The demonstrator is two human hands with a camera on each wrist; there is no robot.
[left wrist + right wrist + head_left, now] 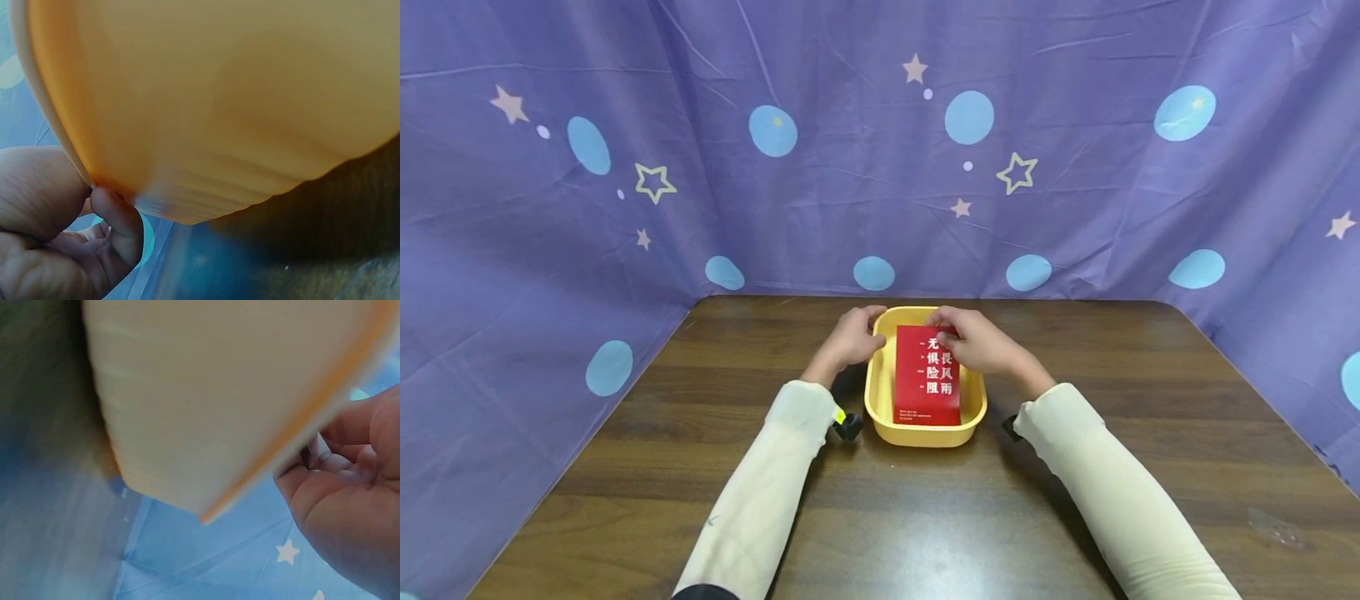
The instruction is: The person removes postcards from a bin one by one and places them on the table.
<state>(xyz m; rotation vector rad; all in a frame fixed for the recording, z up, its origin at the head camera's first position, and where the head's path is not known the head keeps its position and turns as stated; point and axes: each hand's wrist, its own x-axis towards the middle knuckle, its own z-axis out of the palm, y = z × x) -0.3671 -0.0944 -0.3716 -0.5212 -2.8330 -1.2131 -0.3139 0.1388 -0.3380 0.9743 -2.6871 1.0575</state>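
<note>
A yellow plastic basket (pixel 925 437) stands on the table, and a flat red card (pixel 917 396) with white Chinese characters leans inside it. My left hand (pixel 853 337) pinches the basket's left rim between thumb and fingers; the left wrist view shows the thumb against the outer wall (pixel 250 112). Over the basket's far right part, my right hand (pixel 981 340) grips the card's upper right corner, its fingers covering some of the characters. In the right wrist view the basket's side (pixel 212 394) hides the card, and the curled fingers of the right hand (pixel 356 487) show past the rim.
The brown wooden table (pixel 700 467) extends around the basket. A purple curtain (pixel 865 208) with stars and blue dots hangs behind and at both sides. A small clear scrap (pixel 1276 528) lies near the table's right side.
</note>
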